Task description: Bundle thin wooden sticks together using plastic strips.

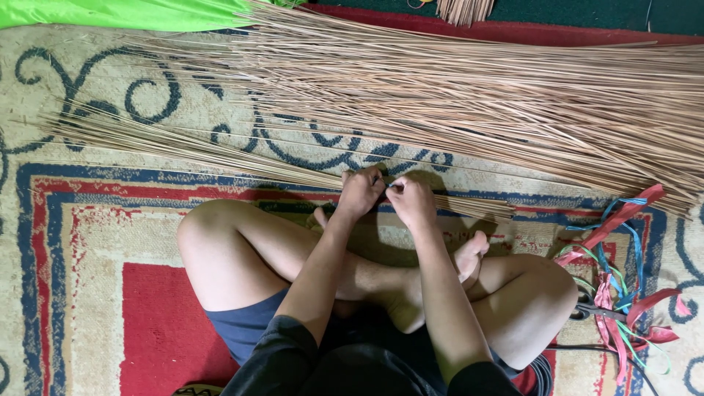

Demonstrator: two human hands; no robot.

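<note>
Together the left hand (359, 192) and right hand (409, 201) pinch closed on a slim bundle of thin tan broom sticks (220, 155), knuckles nearly touching, likely so the sticks stay gathered at that spot. From the grip the bundle runs left across the patterned cream, blue and red rug (95, 242) and ends just right of the hands. Beyond it, a large loose heap of the same tan sticks (477, 95) fans toward the rug's far edge. Red and blue plastic strips (620, 286) lie near the right edge.
</note>
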